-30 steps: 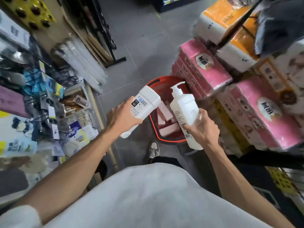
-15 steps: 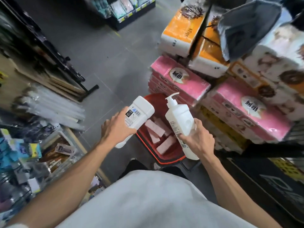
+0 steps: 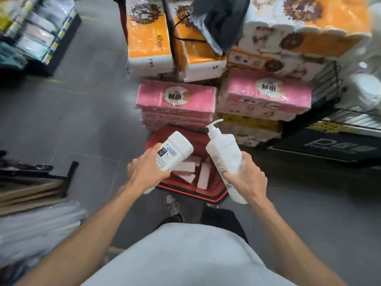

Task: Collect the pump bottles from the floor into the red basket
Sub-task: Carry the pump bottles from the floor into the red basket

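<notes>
A: While both hands hang over the red basket (image 3: 191,193), what does each one hold?
B: Left hand (image 3: 147,172) is wrapped round a white bottle (image 3: 175,151), barcode label up, flat end pointing away. Right hand (image 3: 246,178) clasps a second bottle (image 3: 223,153), pump on top, tilted.
A: Basket?
B: Sits on the grey floor (image 3: 82,120), right by stacked tissue packs (image 3: 176,98). Pink packets (image 3: 203,175) lie inside. Both bottles are above it, not in it.
</notes>
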The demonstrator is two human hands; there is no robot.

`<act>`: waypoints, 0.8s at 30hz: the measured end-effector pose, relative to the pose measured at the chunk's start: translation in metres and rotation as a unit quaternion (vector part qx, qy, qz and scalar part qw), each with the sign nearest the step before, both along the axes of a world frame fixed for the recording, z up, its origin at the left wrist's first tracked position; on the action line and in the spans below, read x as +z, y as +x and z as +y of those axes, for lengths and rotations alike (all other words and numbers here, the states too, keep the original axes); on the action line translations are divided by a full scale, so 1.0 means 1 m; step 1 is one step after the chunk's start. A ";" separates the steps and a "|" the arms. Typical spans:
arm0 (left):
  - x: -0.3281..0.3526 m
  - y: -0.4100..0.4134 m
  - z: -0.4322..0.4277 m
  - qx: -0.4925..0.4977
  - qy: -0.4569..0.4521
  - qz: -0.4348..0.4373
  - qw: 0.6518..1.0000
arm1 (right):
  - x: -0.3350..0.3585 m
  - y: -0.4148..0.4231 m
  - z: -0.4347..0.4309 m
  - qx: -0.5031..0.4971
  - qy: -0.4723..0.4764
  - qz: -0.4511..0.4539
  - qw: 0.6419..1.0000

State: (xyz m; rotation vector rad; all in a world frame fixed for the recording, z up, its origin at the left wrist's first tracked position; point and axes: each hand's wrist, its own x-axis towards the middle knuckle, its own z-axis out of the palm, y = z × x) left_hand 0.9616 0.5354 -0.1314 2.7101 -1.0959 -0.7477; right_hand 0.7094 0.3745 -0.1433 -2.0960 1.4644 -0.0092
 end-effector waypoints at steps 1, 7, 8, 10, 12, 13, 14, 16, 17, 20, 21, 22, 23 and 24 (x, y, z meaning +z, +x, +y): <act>-0.002 0.005 -0.005 -0.023 0.005 -0.001 1.000 | -0.001 -0.001 0.006 -0.020 0.006 0.004 1.000; -0.015 0.013 -0.040 -0.120 0.007 0.005 0.993 | -0.013 -0.014 0.022 -0.106 0.036 0.017 0.994; -0.019 0.013 -0.048 -0.132 0.005 0.004 0.991 | -0.017 -0.015 0.021 -0.120 0.038 0.016 0.992; -0.031 0.013 -0.064 -0.154 0.009 0.005 0.988 | -0.028 -0.015 0.017 -0.145 0.043 0.016 0.988; -0.045 0.013 -0.081 -0.174 0.019 0.011 0.985 | -0.043 -0.012 0.010 -0.167 0.051 0.013 0.985; -0.051 0.014 -0.090 -0.185 0.026 0.013 0.982 | -0.050 -0.009 0.006 -0.180 0.059 0.009 0.982; -0.058 0.015 -0.098 -0.195 0.032 0.011 0.980 | -0.059 -0.006 0.002 -0.191 0.068 0.007 0.979; -0.074 0.018 -0.111 -0.218 0.037 -0.001 0.975 | -0.076 0.001 -0.005 -0.210 0.080 -0.002 0.974; -0.083 0.020 -0.117 -0.229 0.040 -0.007 0.972 | -0.085 0.004 -0.008 -0.222 0.086 -0.007 0.971; -0.114 0.030 -0.132 -0.251 0.055 -0.014 0.966 | -0.112 0.019 -0.016 -0.256 0.107 -0.021 0.960; -0.130 0.035 -0.139 -0.257 0.064 -0.017 0.964 | -0.127 0.025 -0.019 -0.276 0.118 -0.026 0.954; -0.140 0.039 -0.141 -0.263 0.069 -0.019 0.962 | -0.136 0.030 -0.019 -0.290 0.125 -0.034 0.948; -0.145 0.040 -0.141 -0.268 0.073 -0.022 0.960 | -0.139 0.032 -0.017 -0.300 0.133 -0.044 0.944; -0.158 0.045 -0.145 -0.277 0.078 -0.024 0.957 | -0.149 0.036 -0.017 -0.314 0.141 -0.050 0.938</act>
